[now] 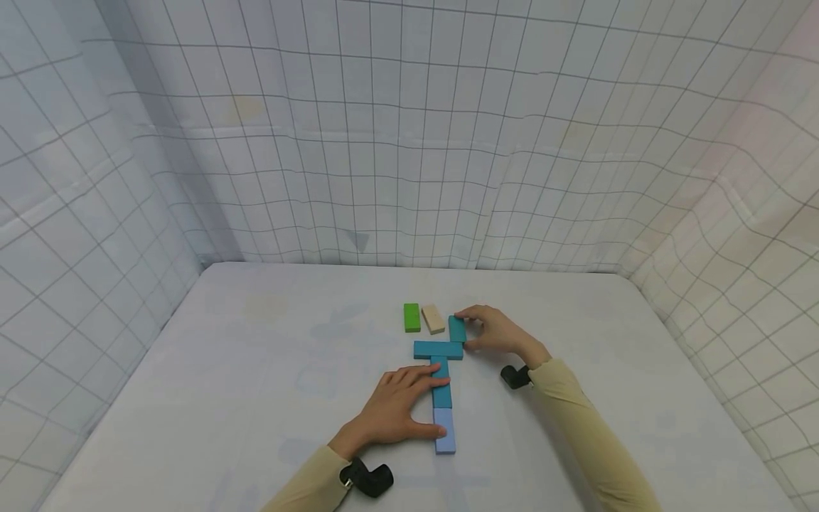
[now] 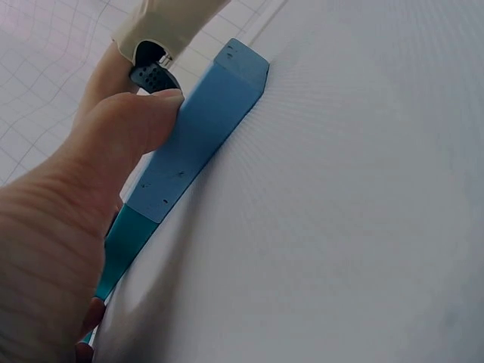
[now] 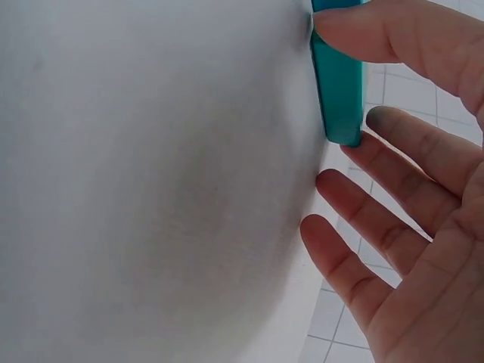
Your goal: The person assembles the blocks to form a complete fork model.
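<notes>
A column of flat blocks lies on the table, a lavender-blue block [image 1: 444, 442] at its near end and a blue-teal block [image 1: 442, 398] beyond it. Across the column's far end lies another teal block [image 1: 435, 349]. My left hand [image 1: 399, 409] spreads over the column, thumb on the lavender-blue block [image 2: 198, 128] and straight fingertips on the blue-teal one. At the crosswise block's far right corner, my right hand [image 1: 499, 333] pinches a short teal block [image 1: 457, 329] between thumb and fingertips. In the right wrist view the other fingers spread beside this block [image 3: 339, 91].
Left of the short teal block, a beige block [image 1: 433, 319] and a green block [image 1: 412, 318] lie on the white table [image 1: 256, 398]. Grid-patterned cloth [image 1: 409, 142] hangs behind the table and along both sides. Each wrist carries a black camera.
</notes>
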`<control>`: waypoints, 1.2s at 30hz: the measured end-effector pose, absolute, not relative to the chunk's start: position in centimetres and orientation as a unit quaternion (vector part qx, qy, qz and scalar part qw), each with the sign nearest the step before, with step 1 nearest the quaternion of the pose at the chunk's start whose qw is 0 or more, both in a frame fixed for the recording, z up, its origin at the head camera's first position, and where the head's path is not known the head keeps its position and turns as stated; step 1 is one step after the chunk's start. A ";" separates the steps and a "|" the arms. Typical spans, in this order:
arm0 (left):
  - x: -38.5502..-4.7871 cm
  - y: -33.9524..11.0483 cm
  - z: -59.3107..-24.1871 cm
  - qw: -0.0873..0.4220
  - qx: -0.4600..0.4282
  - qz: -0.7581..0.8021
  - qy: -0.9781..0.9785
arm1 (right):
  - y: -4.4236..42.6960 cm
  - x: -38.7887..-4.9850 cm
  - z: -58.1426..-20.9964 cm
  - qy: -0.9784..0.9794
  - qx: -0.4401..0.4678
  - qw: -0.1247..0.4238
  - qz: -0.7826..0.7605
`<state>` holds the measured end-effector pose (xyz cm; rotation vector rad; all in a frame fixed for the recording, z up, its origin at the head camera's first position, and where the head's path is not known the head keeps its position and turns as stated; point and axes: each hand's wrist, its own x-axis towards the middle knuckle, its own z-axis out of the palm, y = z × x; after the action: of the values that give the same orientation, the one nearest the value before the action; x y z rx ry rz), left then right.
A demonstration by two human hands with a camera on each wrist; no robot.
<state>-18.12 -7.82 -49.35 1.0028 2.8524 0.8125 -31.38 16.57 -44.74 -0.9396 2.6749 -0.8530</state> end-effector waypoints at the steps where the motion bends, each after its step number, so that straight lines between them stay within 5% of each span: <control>1: -18.1 -7.8 -49.3 0.005 0.320 0.259 0.911 | 16.6 -31.4 -44.7 0.899 -0.318 0.092 -0.286; 21: -18.1 -7.9 -49.3 0.009 0.319 0.259 0.912 | 14.5 -33.4 -43.1 0.887 -0.345 0.095 -0.292; 36: -18.1 -7.8 -49.2 0.009 0.318 0.255 0.913 | 11.3 -34.6 -44.0 0.896 -0.349 0.146 -0.231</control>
<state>-18.06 -7.83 -49.20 0.9930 2.8528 0.7971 -34.58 11.33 -44.05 -1.0053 2.5813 -0.6639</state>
